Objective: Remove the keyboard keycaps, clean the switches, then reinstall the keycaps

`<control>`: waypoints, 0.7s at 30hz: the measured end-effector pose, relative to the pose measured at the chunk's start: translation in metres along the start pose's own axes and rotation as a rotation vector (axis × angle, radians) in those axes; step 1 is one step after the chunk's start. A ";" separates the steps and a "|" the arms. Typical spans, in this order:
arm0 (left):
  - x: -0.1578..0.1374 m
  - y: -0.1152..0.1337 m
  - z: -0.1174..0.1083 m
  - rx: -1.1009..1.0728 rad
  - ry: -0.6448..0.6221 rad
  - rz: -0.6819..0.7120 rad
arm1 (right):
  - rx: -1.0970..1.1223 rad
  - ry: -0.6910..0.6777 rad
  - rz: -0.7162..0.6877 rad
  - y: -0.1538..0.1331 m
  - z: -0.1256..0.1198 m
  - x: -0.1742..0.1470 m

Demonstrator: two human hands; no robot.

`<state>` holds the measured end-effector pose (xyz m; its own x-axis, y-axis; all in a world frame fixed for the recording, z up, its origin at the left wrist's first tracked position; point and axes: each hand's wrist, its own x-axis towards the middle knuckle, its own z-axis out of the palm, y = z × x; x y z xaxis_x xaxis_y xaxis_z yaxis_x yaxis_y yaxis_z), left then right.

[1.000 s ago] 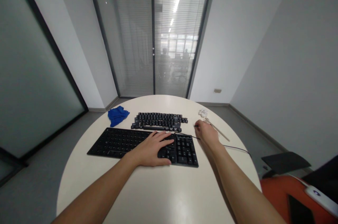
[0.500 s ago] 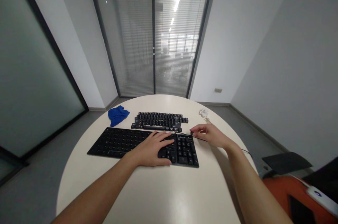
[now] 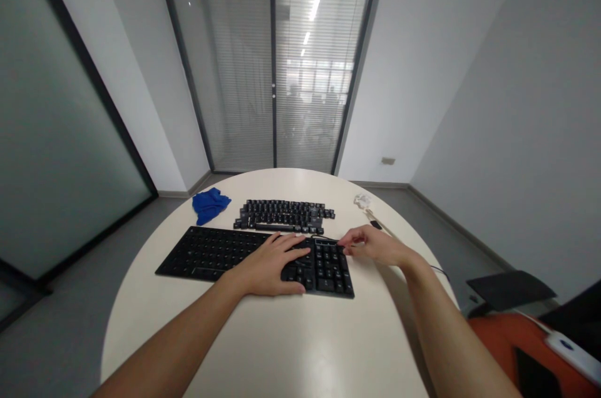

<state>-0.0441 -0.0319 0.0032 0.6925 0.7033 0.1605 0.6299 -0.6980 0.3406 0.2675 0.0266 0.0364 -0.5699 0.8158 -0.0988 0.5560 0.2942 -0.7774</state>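
Observation:
A black keyboard (image 3: 206,254) lies across the table. Its left part looks stripped of keycaps, while the number pad (image 3: 330,268) at the right still carries its caps. My left hand (image 3: 270,266) rests flat with spread fingers over the middle-right of the keyboard. At the pad's upper right corner, my right hand (image 3: 369,244) has thumb and fingers drawn together; whatever lies between the fingertips is too small to make out. Behind the keyboard, loose black keycaps (image 3: 282,213) are laid out in rows.
The round white table (image 3: 277,348) carries a crumpled blue cloth (image 3: 210,204) at the far left. A crumpled white tissue (image 3: 362,200) and a thin stick-like tool (image 3: 382,221) with a black part are at the right. An orange chair (image 3: 500,341) stands beyond the right edge.
My right hand has shifted slightly down onto the keyboard's corner. The small dark thing at its fingertips no longer shows, and the tool's black part behind the hand is now visible. My left hand stays put.

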 end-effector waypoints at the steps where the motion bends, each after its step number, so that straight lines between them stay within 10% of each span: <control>1: 0.000 0.000 0.000 0.003 -0.003 -0.003 | -0.004 0.006 -0.003 0.000 0.000 0.000; 21: 0.000 0.001 -0.001 0.024 -0.011 -0.011 | -0.039 0.057 0.021 -0.004 0.004 0.004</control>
<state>-0.0435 -0.0326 0.0044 0.6891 0.7097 0.1468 0.6457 -0.6932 0.3203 0.2607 0.0271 0.0363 -0.5235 0.8484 -0.0784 0.5912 0.2954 -0.7505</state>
